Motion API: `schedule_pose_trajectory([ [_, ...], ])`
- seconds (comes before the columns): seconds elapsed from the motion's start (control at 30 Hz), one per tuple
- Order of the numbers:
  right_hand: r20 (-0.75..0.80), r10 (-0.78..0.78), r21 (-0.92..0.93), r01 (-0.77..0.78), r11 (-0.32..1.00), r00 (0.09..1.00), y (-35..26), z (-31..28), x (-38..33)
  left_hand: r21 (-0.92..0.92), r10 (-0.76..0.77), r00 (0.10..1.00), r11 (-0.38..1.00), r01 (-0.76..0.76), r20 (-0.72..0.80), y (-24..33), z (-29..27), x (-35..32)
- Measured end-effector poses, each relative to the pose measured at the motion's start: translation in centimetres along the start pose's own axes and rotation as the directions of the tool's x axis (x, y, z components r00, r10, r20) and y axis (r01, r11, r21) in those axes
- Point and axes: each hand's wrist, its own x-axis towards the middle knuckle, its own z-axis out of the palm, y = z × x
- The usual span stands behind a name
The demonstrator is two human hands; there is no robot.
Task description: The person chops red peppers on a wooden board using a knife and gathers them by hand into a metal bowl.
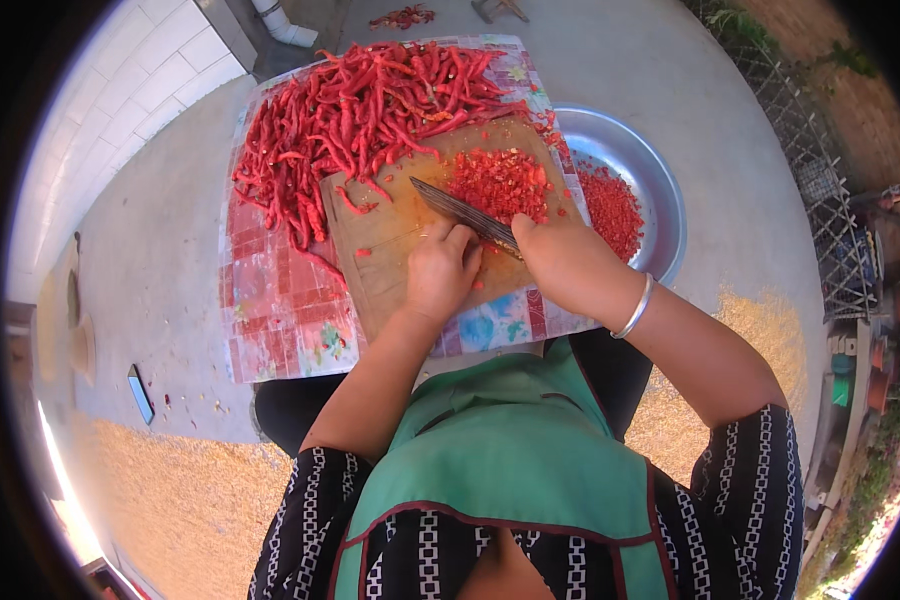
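My right hand (570, 262) is closed round the handle end of a knife (465, 212), whose dark blade slants up and left over a wooden cutting board (375, 255). Close below the blade, my left hand (442, 270) has its fingers curled down at the board; a bit of red pepper shows by the fingertips. Chopped red chili (505, 182) lies heaped on the board just beyond the blade. A big pile of whole red chili peppers (360, 105) covers the far left of the table and reaches the board's edge.
A metal basin (667, 215) with chopped chili (610, 212) stands right of the table, which has a checked cloth (280, 325). A phone (140, 393) lies on the floor at left. Yellow grain (185, 490) is spread on the floor. A wire fence (805, 140) runs along the right.
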Motion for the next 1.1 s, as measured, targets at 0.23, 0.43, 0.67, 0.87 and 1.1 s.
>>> schedule_pose_trajectory([
  [0.23, -0.198, 0.003, 0.047, 0.007, 0.999, 0.980, 1.7, 3.3, 0.9, -0.043, -0.044, 0.999, 0.998, 0.044, -0.004, 0.0, 0.1, 0.2],
  [0.43, -0.022, -0.064, -0.013, 0.064, 0.998, 0.998, 1.4, 1.4, 1.1, -0.028, -0.047, 0.999, 0.998, 0.048, 0.025, -0.1, -0.1, 0.1],
  [0.67, -0.161, -0.047, 0.019, 0.051, 0.999, 0.986, 0.8, 3.8, 1.3, -0.019, 0.047, 0.999, 0.999, -0.047, -0.006, 0.5, -1.1, -0.4],
  [0.87, -0.250, -0.117, 0.056, 0.136, 0.989, 0.961, 1.8, 3.7, 0.8, -0.013, -0.006, 1.000, 1.000, 0.005, -0.015, 0.1, -0.5, -0.5],
  [1.1, -0.042, -0.127, -0.041, 0.125, 0.991, 0.991, 0.3, -0.1, -0.2, -0.048, -0.088, 0.996, 0.995, 0.089, 0.016, 0.1, -0.6, -0.7],
])
